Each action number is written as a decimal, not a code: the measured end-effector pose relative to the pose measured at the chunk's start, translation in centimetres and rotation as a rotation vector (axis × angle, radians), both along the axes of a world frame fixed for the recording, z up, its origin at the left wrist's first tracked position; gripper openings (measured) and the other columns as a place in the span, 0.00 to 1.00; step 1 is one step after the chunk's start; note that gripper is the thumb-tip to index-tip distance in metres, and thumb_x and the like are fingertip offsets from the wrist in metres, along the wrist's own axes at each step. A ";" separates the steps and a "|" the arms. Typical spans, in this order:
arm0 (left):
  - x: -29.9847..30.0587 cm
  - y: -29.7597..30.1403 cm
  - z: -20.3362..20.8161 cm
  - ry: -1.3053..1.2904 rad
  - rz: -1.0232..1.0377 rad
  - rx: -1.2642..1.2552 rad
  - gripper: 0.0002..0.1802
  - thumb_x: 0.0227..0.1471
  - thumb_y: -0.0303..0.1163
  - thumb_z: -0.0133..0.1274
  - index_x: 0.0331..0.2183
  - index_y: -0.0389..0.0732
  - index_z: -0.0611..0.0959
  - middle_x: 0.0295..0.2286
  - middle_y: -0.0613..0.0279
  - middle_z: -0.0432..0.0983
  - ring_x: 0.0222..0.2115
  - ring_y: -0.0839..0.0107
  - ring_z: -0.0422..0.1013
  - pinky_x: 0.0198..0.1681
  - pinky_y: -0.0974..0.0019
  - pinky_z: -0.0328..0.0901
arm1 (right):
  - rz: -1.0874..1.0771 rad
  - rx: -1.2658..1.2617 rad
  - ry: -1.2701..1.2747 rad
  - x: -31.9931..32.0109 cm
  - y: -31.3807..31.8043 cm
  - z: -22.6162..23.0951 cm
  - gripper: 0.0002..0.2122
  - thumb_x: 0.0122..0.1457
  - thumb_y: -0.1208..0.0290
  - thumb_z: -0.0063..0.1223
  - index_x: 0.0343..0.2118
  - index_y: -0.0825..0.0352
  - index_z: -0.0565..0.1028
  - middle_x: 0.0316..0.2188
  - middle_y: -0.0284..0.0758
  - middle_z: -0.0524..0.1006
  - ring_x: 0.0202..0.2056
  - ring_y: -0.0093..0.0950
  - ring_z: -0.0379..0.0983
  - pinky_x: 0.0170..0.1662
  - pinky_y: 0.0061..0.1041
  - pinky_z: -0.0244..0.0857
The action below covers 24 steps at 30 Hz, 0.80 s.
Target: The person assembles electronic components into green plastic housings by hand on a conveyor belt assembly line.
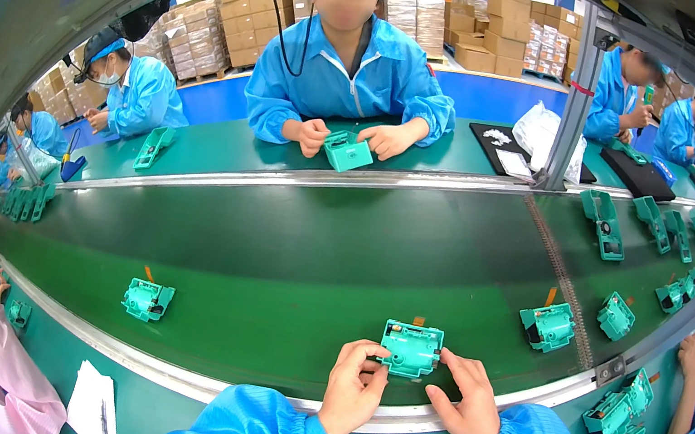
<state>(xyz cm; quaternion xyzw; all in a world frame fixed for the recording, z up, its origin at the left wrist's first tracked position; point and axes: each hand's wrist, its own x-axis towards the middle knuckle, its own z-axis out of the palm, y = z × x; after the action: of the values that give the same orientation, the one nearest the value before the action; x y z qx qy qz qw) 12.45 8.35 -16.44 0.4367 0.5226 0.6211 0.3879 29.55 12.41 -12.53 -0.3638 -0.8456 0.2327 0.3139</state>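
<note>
A green plastic housing [410,353] with an open, ribbed inside lies at the near side of the green conveyor belt, in front of me. My left hand [353,390] is at its left edge, fingers curled and closed on the corner. At the opposite edge, my right hand [469,399] touches the housing with its fingertips, the thumb spread away from the fingers. A small orange tab [419,321] shows just behind the housing.
More green housings lie on the belt, one at left [147,299] and one at right [548,326]. Several are stacked on the near bench [618,417]. Paper with a pen [93,406] lies at lower left. Across the belt, a person in blue [355,71] handles a green part. A metal post [573,108] stands at right.
</note>
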 end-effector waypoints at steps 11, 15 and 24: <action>1.0 -1.3 2.7 0.750 0.113 0.371 0.12 0.34 0.22 0.56 0.29 0.40 0.76 0.30 0.58 0.66 0.29 0.63 0.62 0.32 0.66 0.58 | 0.023 0.024 0.056 0.3 0.0 0.5 0.21 0.45 0.74 0.54 0.44 0.72 0.66 0.37 0.45 0.71 0.40 0.40 0.65 0.44 0.32 0.60; 2.0 -1.6 1.7 0.646 -0.200 0.353 0.11 0.37 0.23 0.55 0.30 0.40 0.77 0.31 0.60 0.69 0.30 0.62 0.66 0.35 0.64 0.61 | 0.028 0.039 0.051 0.5 0.1 0.3 0.18 0.44 0.76 0.54 0.42 0.71 0.69 0.37 0.43 0.72 0.40 0.40 0.65 0.44 0.32 0.61; 1.9 -1.2 2.1 0.682 -0.194 0.315 0.20 0.40 0.26 0.54 0.40 0.37 0.73 0.38 0.54 0.67 0.38 0.57 0.64 0.43 0.62 0.59 | 0.063 -0.004 0.054 0.4 -0.2 0.1 0.18 0.46 0.83 0.46 0.44 0.73 0.68 0.41 0.45 0.70 0.46 0.43 0.64 0.49 0.33 0.58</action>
<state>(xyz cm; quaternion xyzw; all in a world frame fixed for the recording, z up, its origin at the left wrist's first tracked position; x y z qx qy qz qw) 14.36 7.12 -14.30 0.7198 0.4761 0.4732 0.1770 29.97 12.18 -12.46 -0.3312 -0.8473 0.2538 0.3285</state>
